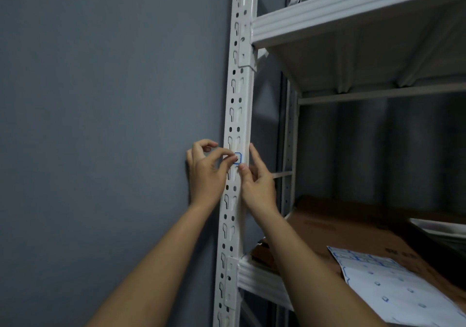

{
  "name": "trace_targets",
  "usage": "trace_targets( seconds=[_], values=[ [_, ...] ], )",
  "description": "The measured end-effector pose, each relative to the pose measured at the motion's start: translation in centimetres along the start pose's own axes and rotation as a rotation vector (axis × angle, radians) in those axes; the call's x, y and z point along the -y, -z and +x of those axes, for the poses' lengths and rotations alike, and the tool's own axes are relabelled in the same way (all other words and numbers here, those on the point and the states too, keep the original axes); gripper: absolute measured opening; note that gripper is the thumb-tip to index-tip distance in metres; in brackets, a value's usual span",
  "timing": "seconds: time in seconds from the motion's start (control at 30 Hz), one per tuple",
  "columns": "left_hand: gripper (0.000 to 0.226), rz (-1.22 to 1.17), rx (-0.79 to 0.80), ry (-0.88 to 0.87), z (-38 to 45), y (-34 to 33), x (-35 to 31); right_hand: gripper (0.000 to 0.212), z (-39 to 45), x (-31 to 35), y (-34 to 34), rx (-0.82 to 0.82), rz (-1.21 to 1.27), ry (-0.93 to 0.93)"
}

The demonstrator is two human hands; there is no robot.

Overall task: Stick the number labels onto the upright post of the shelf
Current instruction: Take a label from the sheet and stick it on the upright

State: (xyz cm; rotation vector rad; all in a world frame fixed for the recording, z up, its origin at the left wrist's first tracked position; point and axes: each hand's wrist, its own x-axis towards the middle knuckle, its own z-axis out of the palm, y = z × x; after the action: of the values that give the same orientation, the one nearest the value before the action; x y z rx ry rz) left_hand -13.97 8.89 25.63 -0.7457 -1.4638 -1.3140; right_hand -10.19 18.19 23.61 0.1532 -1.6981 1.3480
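Number label [238,158] on upright post [237,114], pinched by left fingers [230,159], right fingers [244,167] touching; label sheet [393,286] on cardboard [353,228] nearby.

No text is legible on the blue-edged label [238,158] or sheet [393,286].
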Motion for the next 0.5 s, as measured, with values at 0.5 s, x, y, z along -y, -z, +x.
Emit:
trace_targets(
  seconds=[0.5],
  values=[
    [0.007, 0.062, 0.09, -0.055, 0.77, 0.29, 0.27, 0.05, 0.0, 0.08, 0.1, -0.02, -0.033, 0.018]
  ],
)
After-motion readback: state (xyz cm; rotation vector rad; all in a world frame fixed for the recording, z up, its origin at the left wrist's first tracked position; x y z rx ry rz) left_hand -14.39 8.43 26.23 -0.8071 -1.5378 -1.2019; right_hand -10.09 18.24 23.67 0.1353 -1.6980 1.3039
